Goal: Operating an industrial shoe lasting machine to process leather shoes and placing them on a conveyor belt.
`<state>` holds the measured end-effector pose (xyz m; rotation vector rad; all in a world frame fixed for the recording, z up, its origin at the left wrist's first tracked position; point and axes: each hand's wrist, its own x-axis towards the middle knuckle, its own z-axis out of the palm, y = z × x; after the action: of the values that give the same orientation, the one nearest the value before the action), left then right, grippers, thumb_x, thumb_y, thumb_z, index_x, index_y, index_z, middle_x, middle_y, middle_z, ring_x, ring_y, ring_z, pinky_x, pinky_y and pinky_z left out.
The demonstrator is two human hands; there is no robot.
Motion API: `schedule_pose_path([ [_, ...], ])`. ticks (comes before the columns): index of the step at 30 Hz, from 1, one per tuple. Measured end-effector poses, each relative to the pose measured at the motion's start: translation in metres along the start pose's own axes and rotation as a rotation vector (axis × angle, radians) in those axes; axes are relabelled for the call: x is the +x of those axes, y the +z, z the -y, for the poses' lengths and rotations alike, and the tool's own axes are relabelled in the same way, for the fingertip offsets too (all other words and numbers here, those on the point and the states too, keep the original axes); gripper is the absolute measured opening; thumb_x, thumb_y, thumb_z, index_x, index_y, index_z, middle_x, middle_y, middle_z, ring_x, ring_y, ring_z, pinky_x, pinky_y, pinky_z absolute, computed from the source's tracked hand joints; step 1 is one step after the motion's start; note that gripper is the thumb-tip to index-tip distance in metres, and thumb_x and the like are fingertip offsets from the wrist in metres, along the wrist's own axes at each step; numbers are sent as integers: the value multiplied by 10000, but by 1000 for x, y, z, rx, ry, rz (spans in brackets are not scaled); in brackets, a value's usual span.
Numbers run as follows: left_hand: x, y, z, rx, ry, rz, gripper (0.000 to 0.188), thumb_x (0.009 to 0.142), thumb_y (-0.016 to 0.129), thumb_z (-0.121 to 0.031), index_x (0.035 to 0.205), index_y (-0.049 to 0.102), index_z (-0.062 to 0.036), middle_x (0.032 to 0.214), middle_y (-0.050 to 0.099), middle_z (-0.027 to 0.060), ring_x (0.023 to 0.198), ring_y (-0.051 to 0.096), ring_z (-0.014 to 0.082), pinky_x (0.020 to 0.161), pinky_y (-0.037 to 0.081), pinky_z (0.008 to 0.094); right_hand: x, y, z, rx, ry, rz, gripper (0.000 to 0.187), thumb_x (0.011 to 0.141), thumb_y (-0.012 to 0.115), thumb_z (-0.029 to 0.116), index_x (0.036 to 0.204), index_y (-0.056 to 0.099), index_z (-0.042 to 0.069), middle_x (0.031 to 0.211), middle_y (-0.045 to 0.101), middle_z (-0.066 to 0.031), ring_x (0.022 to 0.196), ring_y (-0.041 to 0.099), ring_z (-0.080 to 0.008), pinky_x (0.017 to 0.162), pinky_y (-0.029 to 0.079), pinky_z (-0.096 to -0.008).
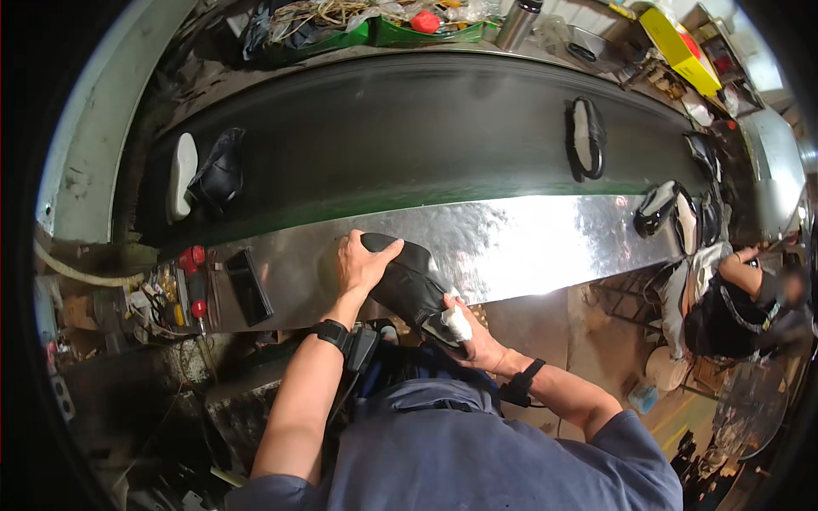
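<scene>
Between my two hands is a black shoe point(404, 285), held over the near edge of the metal worktop point(298, 223). My left hand point(360, 266) grips its far end, the thumb lying across the black surface. At the near end, my right hand point(475, 336) is closed around the opening, where some white material point(457, 324) shows beside the fingers. The fingers under the shoe are hidden. A dark flat tray-like object point(249, 287) lies on the worktop to the left of my left hand.
Beyond the worktop runs a dark conveyor belt point(383, 128). It carries a white sole-shaped piece point(182, 177), a black upper point(218, 173) and a black shoe point(587, 139). More shoes point(669, 210) stand at the right end, near a seated co-worker point(737, 294). Tools point(194, 281) lie at left.
</scene>
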<state>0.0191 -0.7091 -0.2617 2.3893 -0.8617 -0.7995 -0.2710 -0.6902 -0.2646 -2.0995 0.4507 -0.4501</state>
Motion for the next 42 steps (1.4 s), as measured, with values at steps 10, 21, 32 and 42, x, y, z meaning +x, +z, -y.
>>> schedule_pose_path([
  [10, -2, -28, 7, -269, -149, -164, 383, 708, 784, -352, 831, 713, 5, 823, 745, 179, 803, 729, 336, 773, 559, 439, 23, -25, 24, 130, 23, 130, 1028, 785, 840, 194, 1611, 260, -2, 1681, 275, -213, 1582, 201, -386, 1289, 119, -530],
  [21, -168, -184, 60, -524, -7, -616, 337, 763, 809, -334, 856, 717, -24, 749, 714, 152, 721, 709, 247, 710, 545, 380, 132, 9, 153, 652, 638, 358, 741, 1039, 661, 313, 1607, 305, -4, 1445, 557, -165, 1345, 510, -224, 1135, 393, -347],
  [32, -505, -333, 276, -1135, -361, -1418, 381, 1038, 591, -371, 1071, 697, -7, 938, 697, 64, 894, 628, 165, 844, 499, 335, 62, 288, 384, 862, 221, 706, 204, 1037, 673, 143, 1146, 721, -23, 949, 710, 31, 835, 588, -42, 751, 491, -239],
  [42, -641, -265, 341, -1863, -38, -1399, 558, 1066, 448, -491, 1322, 632, -31, 1247, 704, 140, 1131, 661, 316, 1024, 509, 442, 5, 437, 517, 1175, 510, 989, 146, 975, 690, 82, 1098, 745, 26, 971, 769, -52, 768, 721, -133, 682, 601, -289],
])
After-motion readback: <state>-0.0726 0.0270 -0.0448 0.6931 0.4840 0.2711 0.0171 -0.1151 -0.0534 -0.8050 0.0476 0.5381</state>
